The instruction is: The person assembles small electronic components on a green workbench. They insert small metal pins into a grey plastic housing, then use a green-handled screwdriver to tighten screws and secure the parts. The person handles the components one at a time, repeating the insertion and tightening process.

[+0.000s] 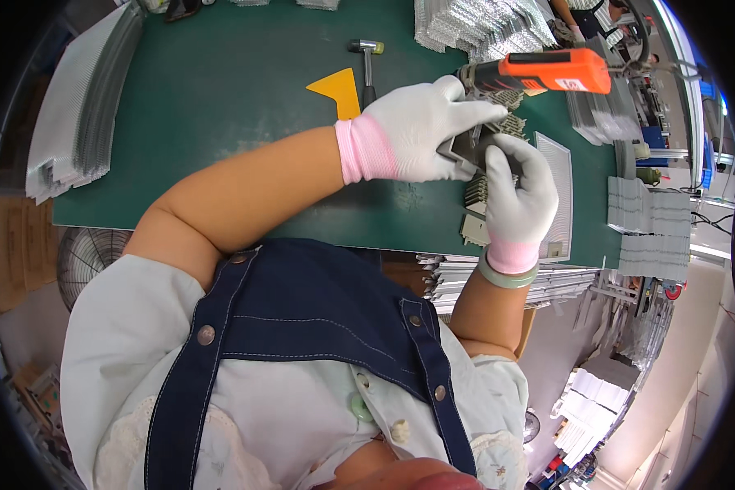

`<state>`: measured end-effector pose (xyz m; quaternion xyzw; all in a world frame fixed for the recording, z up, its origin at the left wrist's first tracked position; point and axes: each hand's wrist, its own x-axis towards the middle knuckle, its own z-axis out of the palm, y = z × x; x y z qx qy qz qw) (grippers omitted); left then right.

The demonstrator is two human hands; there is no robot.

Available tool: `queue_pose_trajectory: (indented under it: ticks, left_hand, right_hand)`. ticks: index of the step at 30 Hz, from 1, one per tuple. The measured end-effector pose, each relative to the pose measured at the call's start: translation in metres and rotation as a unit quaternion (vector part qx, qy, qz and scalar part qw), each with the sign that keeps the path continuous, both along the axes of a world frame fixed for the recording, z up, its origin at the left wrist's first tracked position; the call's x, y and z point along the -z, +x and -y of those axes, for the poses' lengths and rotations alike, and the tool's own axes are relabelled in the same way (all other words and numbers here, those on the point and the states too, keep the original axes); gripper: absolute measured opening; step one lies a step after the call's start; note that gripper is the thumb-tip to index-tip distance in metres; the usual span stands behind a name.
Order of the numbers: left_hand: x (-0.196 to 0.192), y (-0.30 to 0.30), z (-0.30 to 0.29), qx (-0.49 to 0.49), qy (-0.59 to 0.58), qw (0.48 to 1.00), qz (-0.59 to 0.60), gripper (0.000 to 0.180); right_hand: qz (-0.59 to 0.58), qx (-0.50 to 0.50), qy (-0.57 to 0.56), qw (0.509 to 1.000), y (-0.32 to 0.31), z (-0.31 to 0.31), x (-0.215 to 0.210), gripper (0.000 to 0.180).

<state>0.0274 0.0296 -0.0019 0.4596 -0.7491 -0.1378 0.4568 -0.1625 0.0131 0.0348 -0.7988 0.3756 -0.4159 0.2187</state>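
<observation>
Both my hands wear white gloves with pink cuffs and meet over the right part of the green table. My left hand (420, 131) grips a small grey angular piece (459, 155) between thumb and fingers. Thumb and forefinger of my right hand (521, 194) close on the far side of that same piece; its exact shape is partly hidden by the gloves. Just beyond my hands, an orange and black power screwdriver (547, 72) hangs sideways on a cord. Small beige ridged parts (476, 194) lie in a row beneath and behind my hands.
On the green table (245, 98) lie a yellow scraper (339, 90) and a mallet (368, 65). Silvery mesh panels (82, 102) are stacked at the left, more crinkled sheets (478, 24) at the back. A framed white panel (557, 196) lies right of my right hand.
</observation>
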Motion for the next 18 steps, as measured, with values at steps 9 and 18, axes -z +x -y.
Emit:
queue_pose_trajectory:
  ticks: [9,18]
  left_hand:
    - [0.011,-0.009,-0.009,-0.004,-0.017,0.999,0.036,0.076]
    - [0.008,-0.008,-0.006,0.001,-0.007,0.999,0.040,0.076]
  right_hand:
    - [-0.193,-0.135,0.005,0.972,-0.014,0.009,-0.028,0.011]
    - [-0.180,-0.083,-0.019,0.980,-0.011,-0.007,-0.024,0.012]
